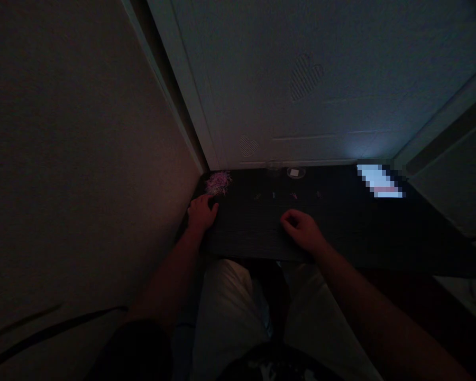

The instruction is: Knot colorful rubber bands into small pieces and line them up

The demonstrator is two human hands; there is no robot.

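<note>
We are seeing a tangled heap of pinkish-purple strands [218,182] lying at the table's far left corner. Just below it, our left hand [202,212] is resting with its thumb spread from the fingers; whether the fingertips are touching the heap, we cannot tell. Our right hand [301,230] is curling inward over the dark table [246,227], and we cannot tell whether it is pinching anything. Beyond it, small thin pieces [274,195] are lying in a spaced row, with a clear round dish [302,174] sitting behind them and a pixelated bright patch [381,182] glowing farther right.

Bright panel [381,182] pixelated, row of bits [274,195] too small to identify
</note>
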